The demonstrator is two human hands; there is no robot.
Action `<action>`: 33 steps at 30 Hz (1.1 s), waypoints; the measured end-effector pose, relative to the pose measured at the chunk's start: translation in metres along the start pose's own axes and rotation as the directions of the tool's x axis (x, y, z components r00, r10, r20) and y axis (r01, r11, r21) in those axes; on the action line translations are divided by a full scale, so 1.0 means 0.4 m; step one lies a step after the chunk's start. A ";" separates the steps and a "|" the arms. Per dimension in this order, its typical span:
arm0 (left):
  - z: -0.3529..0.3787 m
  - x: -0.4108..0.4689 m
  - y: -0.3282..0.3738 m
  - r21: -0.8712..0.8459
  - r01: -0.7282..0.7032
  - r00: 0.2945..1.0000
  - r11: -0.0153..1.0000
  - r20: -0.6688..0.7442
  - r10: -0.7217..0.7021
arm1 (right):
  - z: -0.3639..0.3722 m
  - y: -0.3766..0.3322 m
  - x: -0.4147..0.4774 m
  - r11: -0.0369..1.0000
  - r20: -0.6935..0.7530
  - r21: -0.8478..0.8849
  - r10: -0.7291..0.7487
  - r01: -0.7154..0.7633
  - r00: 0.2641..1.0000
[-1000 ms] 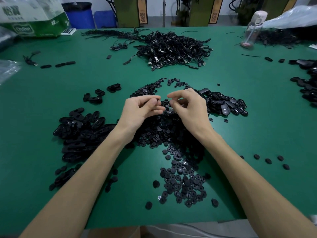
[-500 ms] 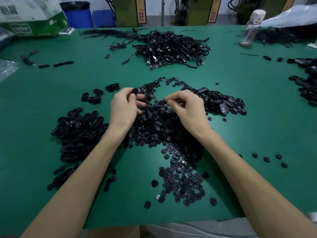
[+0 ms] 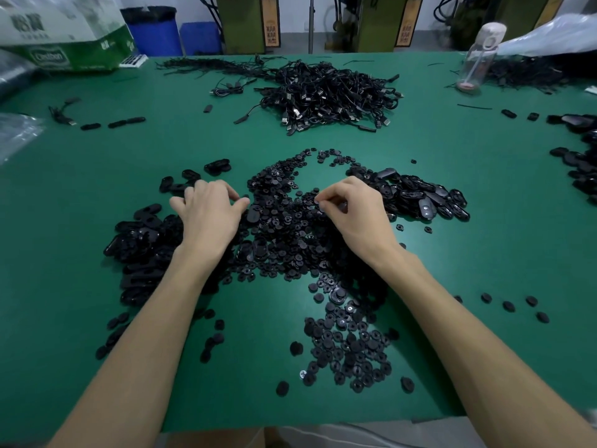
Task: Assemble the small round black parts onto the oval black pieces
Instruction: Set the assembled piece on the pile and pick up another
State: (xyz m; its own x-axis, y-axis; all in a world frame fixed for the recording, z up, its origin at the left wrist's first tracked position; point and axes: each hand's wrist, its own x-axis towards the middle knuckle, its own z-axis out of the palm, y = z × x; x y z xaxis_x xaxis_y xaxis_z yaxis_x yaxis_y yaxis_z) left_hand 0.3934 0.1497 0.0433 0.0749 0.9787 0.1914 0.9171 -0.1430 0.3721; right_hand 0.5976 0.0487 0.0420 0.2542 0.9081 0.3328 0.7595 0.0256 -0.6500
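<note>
The oval piece lifted half a second ago is gone from the left hand (image 3: 210, 218). That hand has dropped palm-down, fingers spread and released, between the ovals (image 3: 142, 240), long axes lying every way, and the round parts (image 3: 284, 231). The right hand (image 3: 355, 218), knuckles up, pinches a round part (image 3: 319, 205) above the green mat (image 3: 484, 253).

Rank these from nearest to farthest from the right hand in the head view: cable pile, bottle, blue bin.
1. Cable pile, straight ahead of the right hand, in the middle of the table.
2. Bottle, at the table's far right edge.
3. Blue bin, beyond the table, far left.
</note>
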 end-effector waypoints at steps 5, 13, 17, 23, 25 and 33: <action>-0.063 0.003 -0.020 0.113 -0.020 0.989 0.993 0.150 0.003 | 0.002 0.003 0.000 1.000 0.012 -0.025 -0.008 0.008 1.000; -0.106 0.005 -0.001 0.243 0.000 0.907 0.970 0.408 -0.102 | 0.009 0.003 -0.001 0.999 0.015 -0.032 -0.022 0.023 1.000; -0.107 0.006 -0.004 0.198 0.043 0.890 0.979 0.438 -0.128 | 0.006 0.002 -0.001 0.999 0.015 -0.037 -0.017 0.018 1.000; -0.135 0.012 -0.004 -0.069 0.088 0.897 0.994 0.440 -0.049 | 0.007 0.002 -0.002 0.999 0.002 -0.042 -0.016 0.016 1.000; -0.142 0.006 0.001 -0.212 0.051 0.905 0.976 0.423 0.045 | 0.008 0.002 -0.001 0.999 -0.003 -0.041 -0.015 0.015 1.000; -0.088 -0.011 0.055 -0.652 -0.035 0.895 0.758 0.316 0.314 | 0.010 0.005 0.001 0.999 -0.027 -0.036 -0.015 0.014 1.000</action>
State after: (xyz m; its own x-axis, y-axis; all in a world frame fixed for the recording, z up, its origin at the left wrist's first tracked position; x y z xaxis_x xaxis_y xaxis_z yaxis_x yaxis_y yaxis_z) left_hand 0.3996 0.1372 0.0825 0.4785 0.8781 0.0007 0.4368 -0.2388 0.8673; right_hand 0.5970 0.0507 0.0380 0.2584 0.8960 0.3610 0.7841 0.0237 -0.6202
